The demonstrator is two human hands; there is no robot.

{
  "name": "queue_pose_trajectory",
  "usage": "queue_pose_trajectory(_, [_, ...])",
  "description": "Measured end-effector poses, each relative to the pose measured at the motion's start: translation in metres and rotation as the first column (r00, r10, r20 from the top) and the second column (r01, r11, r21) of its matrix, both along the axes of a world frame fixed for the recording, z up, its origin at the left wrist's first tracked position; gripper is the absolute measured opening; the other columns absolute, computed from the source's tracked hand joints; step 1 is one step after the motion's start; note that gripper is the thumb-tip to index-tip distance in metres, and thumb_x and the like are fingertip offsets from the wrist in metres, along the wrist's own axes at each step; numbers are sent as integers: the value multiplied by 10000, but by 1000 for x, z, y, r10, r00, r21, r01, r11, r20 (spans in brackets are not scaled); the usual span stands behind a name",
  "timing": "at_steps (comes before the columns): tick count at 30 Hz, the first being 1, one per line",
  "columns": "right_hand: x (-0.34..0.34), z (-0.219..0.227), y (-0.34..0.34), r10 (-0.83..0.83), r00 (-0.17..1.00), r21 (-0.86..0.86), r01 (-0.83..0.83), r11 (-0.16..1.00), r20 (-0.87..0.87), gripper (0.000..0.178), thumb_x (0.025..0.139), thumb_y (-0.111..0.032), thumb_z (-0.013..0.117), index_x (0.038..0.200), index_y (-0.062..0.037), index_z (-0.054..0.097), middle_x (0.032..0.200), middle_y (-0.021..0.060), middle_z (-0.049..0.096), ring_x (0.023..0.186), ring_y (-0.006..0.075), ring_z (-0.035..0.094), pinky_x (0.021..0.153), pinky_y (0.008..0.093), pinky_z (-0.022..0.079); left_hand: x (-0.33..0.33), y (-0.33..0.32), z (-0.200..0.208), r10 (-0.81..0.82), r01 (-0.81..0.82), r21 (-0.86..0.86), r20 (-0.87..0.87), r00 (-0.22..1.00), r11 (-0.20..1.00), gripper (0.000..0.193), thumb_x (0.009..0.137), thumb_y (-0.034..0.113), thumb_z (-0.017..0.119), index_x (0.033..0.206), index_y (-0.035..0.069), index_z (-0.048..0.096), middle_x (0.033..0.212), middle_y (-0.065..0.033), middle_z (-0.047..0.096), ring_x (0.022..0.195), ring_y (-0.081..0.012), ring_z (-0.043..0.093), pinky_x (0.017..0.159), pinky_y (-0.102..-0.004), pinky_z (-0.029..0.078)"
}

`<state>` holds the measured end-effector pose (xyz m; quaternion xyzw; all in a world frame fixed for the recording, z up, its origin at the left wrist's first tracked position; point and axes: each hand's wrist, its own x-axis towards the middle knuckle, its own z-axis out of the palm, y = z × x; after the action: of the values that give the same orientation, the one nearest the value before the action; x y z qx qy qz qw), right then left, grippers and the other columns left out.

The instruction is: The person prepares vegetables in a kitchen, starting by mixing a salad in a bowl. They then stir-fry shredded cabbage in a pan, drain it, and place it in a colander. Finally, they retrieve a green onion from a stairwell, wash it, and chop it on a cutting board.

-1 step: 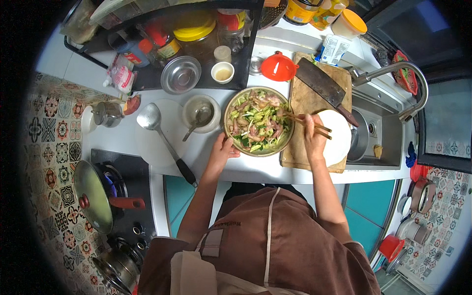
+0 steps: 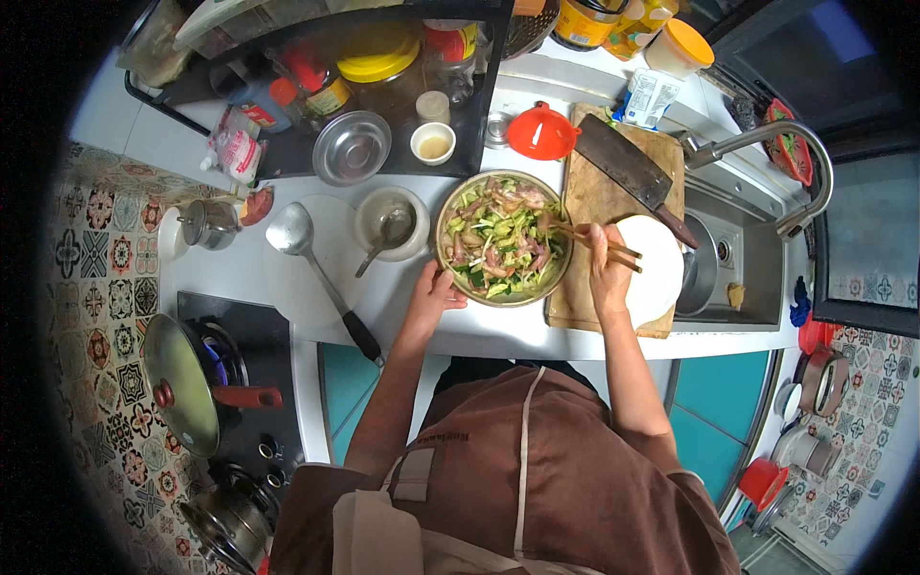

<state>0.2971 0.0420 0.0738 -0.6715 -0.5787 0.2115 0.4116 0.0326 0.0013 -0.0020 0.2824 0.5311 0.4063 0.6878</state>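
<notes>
A round bowl (image 2: 460, 284) of raw meat pieces mixed with chopped green vegetables (image 2: 503, 235) stands on the counter before me. My left hand (image 2: 433, 299) grips its near left rim, thumb over the edge. In my right hand (image 2: 609, 268) is a pair of wooden chopsticks (image 2: 628, 259); their tips reach into the food at the bowl's right side. Under my right hand lie a white plate (image 2: 656, 278) and a wooden cutting board (image 2: 599, 187). A cleaver (image 2: 623, 158) rests across the board's far part, its handle pointing toward the sink.
On the left are a mortar (image 2: 414, 206) with a spoon, a spatula (image 2: 331, 278) and a lidded pan (image 2: 182, 383) over a lit burner. A red funnel (image 2: 541, 132), steel bowl (image 2: 353, 147) and small white cup (image 2: 433, 143) stand behind. The sink (image 2: 752, 297) is at right.
The food in the bowl has shifted slightly, and the chopsticks and my right hand have moved a little. My left hand stays on the rim.
</notes>
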Motion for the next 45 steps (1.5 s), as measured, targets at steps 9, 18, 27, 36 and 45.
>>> queue_pose_trajectory(9, [9, 44, -20, -10, 969, 178, 55, 982, -245, 227, 909, -150, 486, 850, 36, 603, 812, 111, 599, 748, 161, 586, 711, 281, 493, 0, -7, 1, -7, 7, 2, -10, 1000, 1000, 392, 915, 168, 409, 1258, -7, 341, 950, -106, 553, 663, -127, 571, 574, -263, 539])
queue_pose_trajectory(18, [5, -4, -3, -63, 993, 61, 69, 996, -103, 191, 871, -148, 534, 776, 4, 599, 680, 106, 540, 631, 221, 514, 600, 301, 418, -1, -2, 3, -16, 16, 9, -39, 999, 1000, 366, 922, 209, 416, 1241, 33, 385, 881, -72, 569, 674, -124, 580, 592, -274, 541])
queue_pose_trajectory(27, [12, 42, -22, -9, 954, 214, 76, 974, -298, 286, 936, -191, 441, 812, 24, 585, 788, 68, 614, 677, 113, 531, 633, 244, 434, -3, -6, 1, 1, -1, 0, -49, 999, 1000, 356, 924, 195, 412, 1243, 38, 388, 843, -57, 567, 676, -117, 577, 596, -274, 541])
queue_pose_trajectory(36, [28, 21, 3, -72, 938, 140, 126, 982, -339, 282, 926, -224, 474, 779, 4, 551, 759, 44, 586, 687, 94, 490, 652, 217, 410, -1, -1, 7, -34, 35, 6, -41, 999, 999, 322, 915, 181, 413, 1189, 13, 406, 860, -82, 562, 658, -128, 576, 583, -272, 540])
queue_pose_trajectory(45, [44, 29, 4, -172, 664, 91, 343, 935, -728, 369, 957, -312, 356, 766, -21, 478, 801, 125, 603, 717, 148, 570, 627, 275, 505, 0, -3, 15, -31, 27, -30, -131, 991, 999, 333, 920, 191, 411, 1212, 29, 408, 890, -77, 564, 711, -134, 578, 631, -286, 535])
